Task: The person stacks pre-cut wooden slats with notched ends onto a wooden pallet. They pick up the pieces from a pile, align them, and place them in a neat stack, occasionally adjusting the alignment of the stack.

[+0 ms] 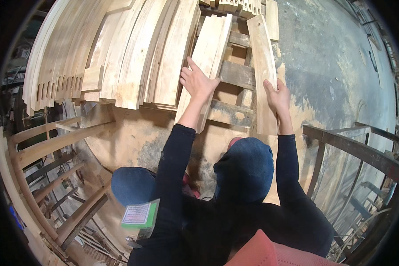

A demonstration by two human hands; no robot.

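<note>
My right hand (278,99) grips a curved wooden board (262,57) near its lower end, thumb on the face and fingers behind the right edge. That board stands apart, at the right side of a slatted wooden pallet (237,74). My left hand (198,82) has its fingers spread and lies over a short stack of pale boards (213,42). Its palm side faces the stack, and nothing shows in its grasp. Left of that stack, several more board stacks (139,53) stand side by side, some with slots cut in their ends.
A wooden frame rack (66,146) stands at my lower left. To the right is a dark metal frame (359,148). More slotted pieces (239,6) lie at the far end of the pallet. The concrete floor (323,53) is stained and dusty.
</note>
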